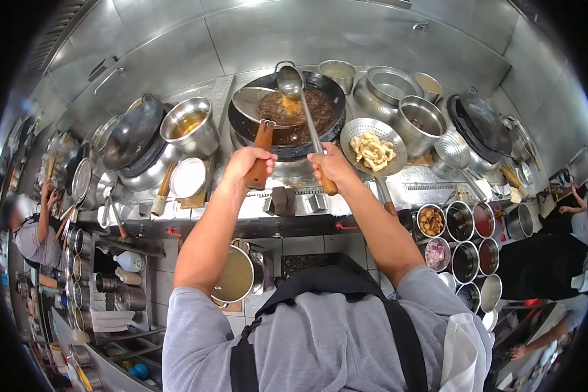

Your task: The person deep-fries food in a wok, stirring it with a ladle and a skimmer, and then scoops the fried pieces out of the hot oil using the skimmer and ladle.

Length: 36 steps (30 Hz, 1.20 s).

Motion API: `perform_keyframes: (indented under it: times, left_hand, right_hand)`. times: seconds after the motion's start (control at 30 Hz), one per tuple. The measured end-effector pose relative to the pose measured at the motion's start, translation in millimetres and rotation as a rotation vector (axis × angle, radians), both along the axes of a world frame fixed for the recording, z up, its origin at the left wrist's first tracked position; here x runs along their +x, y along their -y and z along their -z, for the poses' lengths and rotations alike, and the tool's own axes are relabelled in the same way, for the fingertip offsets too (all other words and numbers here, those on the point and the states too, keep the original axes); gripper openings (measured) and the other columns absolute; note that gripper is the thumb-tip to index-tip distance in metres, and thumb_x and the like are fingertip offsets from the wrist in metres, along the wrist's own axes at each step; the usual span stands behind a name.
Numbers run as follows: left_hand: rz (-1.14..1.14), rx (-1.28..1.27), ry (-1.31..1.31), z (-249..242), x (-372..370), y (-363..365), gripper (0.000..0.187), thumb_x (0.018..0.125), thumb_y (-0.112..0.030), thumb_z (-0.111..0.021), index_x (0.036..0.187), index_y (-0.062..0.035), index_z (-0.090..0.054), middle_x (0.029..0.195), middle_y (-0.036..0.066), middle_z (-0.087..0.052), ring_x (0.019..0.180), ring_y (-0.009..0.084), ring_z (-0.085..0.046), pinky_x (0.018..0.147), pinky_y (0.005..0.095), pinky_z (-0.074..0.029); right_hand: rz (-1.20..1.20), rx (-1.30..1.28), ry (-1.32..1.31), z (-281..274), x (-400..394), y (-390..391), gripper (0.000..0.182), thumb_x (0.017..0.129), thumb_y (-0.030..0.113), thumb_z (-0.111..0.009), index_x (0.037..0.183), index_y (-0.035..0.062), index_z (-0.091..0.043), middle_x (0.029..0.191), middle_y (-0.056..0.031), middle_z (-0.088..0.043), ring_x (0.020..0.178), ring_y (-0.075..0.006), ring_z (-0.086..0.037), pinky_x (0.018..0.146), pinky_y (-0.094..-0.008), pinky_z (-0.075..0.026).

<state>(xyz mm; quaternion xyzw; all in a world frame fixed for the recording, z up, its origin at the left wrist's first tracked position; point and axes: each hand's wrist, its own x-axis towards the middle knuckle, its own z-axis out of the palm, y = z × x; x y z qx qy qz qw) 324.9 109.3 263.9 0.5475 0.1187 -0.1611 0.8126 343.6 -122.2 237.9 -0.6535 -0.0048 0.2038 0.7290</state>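
My left hand [250, 166] is closed round the wooden handle of a round strainer [249, 102], whose bowl rests inside the black wok [339, 98]. In my right hand [333, 166] is a long-handled metal ladle [290, 81], gripped near its wooden end. The ladle's bowl is raised over the wok, tilted, above an orange-yellow patch in the liquid. Dark brown, bubbling liquid [317, 108] fills the wok. To the right of the wok, a perforated skimmer [398, 145] holds pale, folded pieces of food [372, 151].
A pot of amber liquid [188, 123] and a white bowl [188, 178] stand left. Metal pots [421, 124] crowd the right. Seasoning containers [432, 221] line my right side; a large pot [234, 274] stands low at left. Other people work at both edges.
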Motion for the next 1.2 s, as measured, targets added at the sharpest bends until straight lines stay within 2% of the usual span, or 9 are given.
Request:
perform_keyframes:
  times: [0.13,0.27,0.47,0.57,0.67,0.73,0.87,1.0,1.2]
  left_hand:
    - [0.016,-0.109,0.047,24.6,-19.6,-42.7,0.026,0.081,0.000,-0.054,0.105,0.0096,-0.050,0.080,0.015,-0.061,0.057,0.0152,-0.055,0.048,0.0253,-0.048]
    - [-0.053,-0.080,0.026,46.9,-39.5,-60.2,0.040,0.081,-0.001,-0.054,0.118,0.0055,-0.042,0.090,0.020,-0.063,0.058,0.0164,-0.056,0.048,0.0267,-0.049]
    - [-0.037,-0.171,0.017,48.9,-38.2,-66.5,0.041,0.081,-0.001,-0.055,0.120,0.0020,-0.041,0.091,0.021,-0.063,0.059,0.0186,-0.056,0.049,0.0281,-0.049]
    - [-0.037,-0.105,0.012,50.4,-38.0,-77.5,0.040,0.082,-0.003,-0.056,0.120,0.0016,-0.043,0.093,0.019,-0.064,0.060,0.0176,-0.057,0.050,0.0277,-0.049]
    - [0.133,-0.070,0.046,38.8,-26.2,-115.0,0.046,0.084,-0.005,-0.057,0.127,-0.0001,-0.040,0.089,0.015,-0.065,0.060,0.0158,-0.057,0.051,0.0259,-0.050]
    - [0.125,0.141,0.029,18.3,-23.6,-136.1,0.037,0.086,-0.006,-0.056,0.120,0.0003,-0.043,0.087,0.018,-0.065,0.057,0.0158,-0.057,0.050,0.0264,-0.050]
    - [0.276,0.637,0.028,-22.6,-23.1,-173.4,0.047,0.087,-0.015,-0.062,0.128,-0.0062,-0.042,0.088,0.013,-0.064,0.057,0.0155,-0.057,0.047,0.0279,-0.048]
    - [0.416,1.240,0.151,-56.7,-15.9,-174.1,0.055,0.083,-0.017,-0.064,0.135,-0.0070,-0.049,0.093,0.009,-0.063,0.079,0.0141,-0.058,0.073,0.0281,-0.048]
    - [0.295,1.457,0.115,-65.0,-15.9,-172.5,0.052,0.080,-0.019,-0.062,0.130,-0.0034,-0.057,0.113,0.011,-0.064,0.096,0.0169,-0.058,0.088,0.0291,-0.045]
  right_hand:
    - [0.111,-0.177,0.207,17.5,-21.0,0.2,0.049,0.087,0.011,-0.063,0.128,0.0049,-0.037,0.070,-0.0021,-0.050,0.047,-0.0090,-0.047,0.038,-0.0270,-0.041]
    - [0.108,-0.046,0.158,9.5,-37.9,36.6,0.049,0.090,0.011,-0.059,0.133,0.0076,-0.037,0.067,-0.0006,-0.049,0.044,-0.0079,-0.046,0.034,-0.0254,-0.037]
    - [0.271,-0.024,0.107,-0.2,-75.4,65.9,0.054,0.088,0.009,-0.060,0.136,0.0037,-0.035,0.063,-0.0016,-0.050,0.043,-0.0090,-0.046,0.035,-0.0261,-0.038]
    - [0.339,-0.133,0.134,1.6,-93.7,84.2,0.048,0.089,0.009,-0.058,0.133,0.0079,-0.039,0.059,0.0004,-0.047,0.040,-0.0083,-0.042,0.034,-0.0247,-0.036]
    - [0.382,-0.187,0.147,1.2,-116.2,107.1,0.045,0.090,0.009,-0.058,0.132,0.0096,-0.040,0.058,0.0012,-0.046,0.039,-0.0072,-0.041,0.034,-0.0236,-0.034]
    - [0.387,-0.212,0.159,6.5,-121.4,128.9,0.046,0.090,0.008,-0.057,0.133,0.0084,-0.040,0.058,0.0013,-0.047,0.040,-0.0067,-0.041,0.033,-0.0232,-0.034]
    - [0.356,-0.209,0.185,-5.0,-137.3,158.6,0.049,0.091,0.008,-0.057,0.135,0.0037,-0.036,0.061,0.0009,-0.048,0.041,-0.0068,-0.042,0.035,-0.0225,-0.034]
    - [0.352,-0.219,0.186,2.1,-149.5,188.8,0.050,0.091,0.008,-0.056,0.136,0.0027,-0.036,0.061,0.0009,-0.048,0.041,-0.0064,-0.041,0.035,-0.0225,-0.035]
    - [0.297,-0.172,0.199,4.2,-152.1,226.0,0.053,0.090,0.009,-0.057,0.138,0.0020,-0.035,0.065,0.0021,-0.046,0.042,-0.0060,-0.041,0.036,-0.0222,-0.035]
